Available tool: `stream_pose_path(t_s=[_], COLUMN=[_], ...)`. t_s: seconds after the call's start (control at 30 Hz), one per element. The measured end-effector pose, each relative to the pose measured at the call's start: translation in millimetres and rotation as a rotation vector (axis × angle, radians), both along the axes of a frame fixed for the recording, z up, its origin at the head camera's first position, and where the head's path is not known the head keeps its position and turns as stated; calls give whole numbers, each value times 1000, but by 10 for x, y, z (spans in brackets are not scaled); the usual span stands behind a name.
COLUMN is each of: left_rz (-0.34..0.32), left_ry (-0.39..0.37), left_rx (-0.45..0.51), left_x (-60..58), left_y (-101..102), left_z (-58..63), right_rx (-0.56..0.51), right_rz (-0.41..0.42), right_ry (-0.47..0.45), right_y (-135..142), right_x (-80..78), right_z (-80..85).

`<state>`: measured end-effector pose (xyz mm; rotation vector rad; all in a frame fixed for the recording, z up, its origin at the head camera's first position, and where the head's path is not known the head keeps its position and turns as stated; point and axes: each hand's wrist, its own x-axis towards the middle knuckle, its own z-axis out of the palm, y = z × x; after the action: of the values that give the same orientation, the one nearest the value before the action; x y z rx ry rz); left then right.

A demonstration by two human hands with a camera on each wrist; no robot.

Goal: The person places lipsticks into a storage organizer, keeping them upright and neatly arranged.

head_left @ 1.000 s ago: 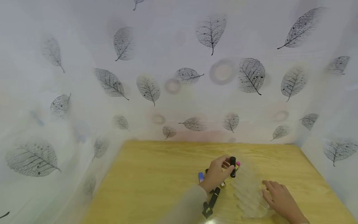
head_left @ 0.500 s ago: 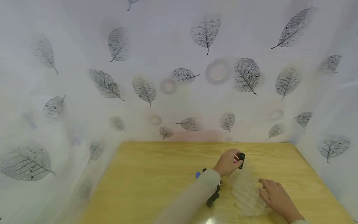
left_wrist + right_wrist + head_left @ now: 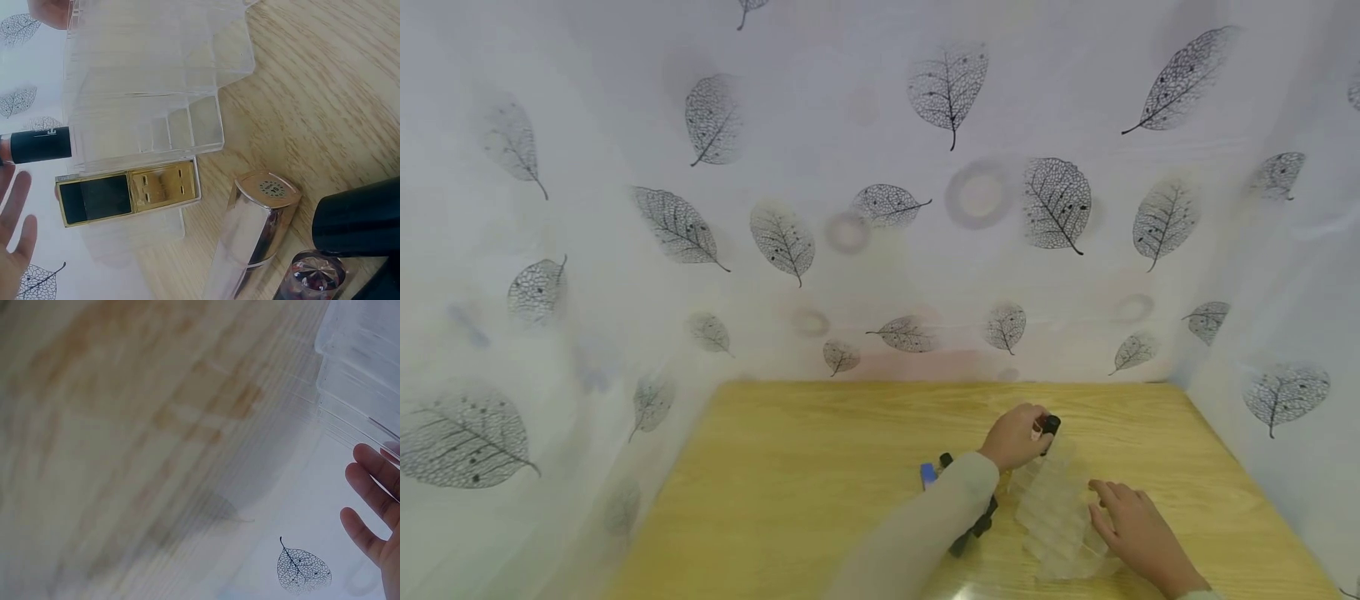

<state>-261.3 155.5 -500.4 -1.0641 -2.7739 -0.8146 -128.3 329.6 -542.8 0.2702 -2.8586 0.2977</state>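
A black lipstick tube (image 3: 1051, 429) with small pale lettering is pinched in my left hand (image 3: 1015, 437), over the far end of a clear stepped organizer (image 3: 1052, 521). In the left wrist view the tube (image 3: 40, 145) is level with one tier of the organizer (image 3: 156, 75). My right hand (image 3: 1138, 533) is at the organizer's right side, fingers loosely extended and fingertips right at its edge. A gold-and-black case (image 3: 128, 190) sits at the organizer's end in the left wrist view.
Left of the organizer lie a rose-gold lipstick (image 3: 253, 219), a clear-topped tube (image 3: 309, 278), a black tube (image 3: 359, 219) and a blue item (image 3: 928, 475). My left sleeve (image 3: 917, 533) covers part of this group. Leaf-printed sheeting (image 3: 880, 275) surrounds the wooden table (image 3: 790, 483).
My left hand has carried the black lipstick tube right, from beside the organizer to over its far end, and has lowered slightly. The right hand has stayed by the organizer's side.
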Motion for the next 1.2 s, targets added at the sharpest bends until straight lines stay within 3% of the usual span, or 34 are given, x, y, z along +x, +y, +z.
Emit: stream_pose_path(t_s=[0.13,0.37,0.5,0.67,0.83,1.03,1.2], left_rz=[15,39,52,35,62,122,158], left_ry=[22,-55,-43,82,199,218,184], left_rx=[10,87,101,10,-84,-135,-132], left_x=[-6,-21,-32,-24,-8,32,53], left_y=[14,27,36,39,26,-2,-16], left_z=[-27,-83,-128,-167,-206,-241,-278], right_rx=[6,8,5,2,0,3,2], right_rz=[4,7,7,10,10,6,7], right_ry=[12,19,20,29,36,30,37], right_y=[8,9,-5,-9,-9,-5,-4], right_x=[-6,-8,-3,-5,-3,-3,-9], right_z=[-10,-30,-31,-40,-33,-24,-38])
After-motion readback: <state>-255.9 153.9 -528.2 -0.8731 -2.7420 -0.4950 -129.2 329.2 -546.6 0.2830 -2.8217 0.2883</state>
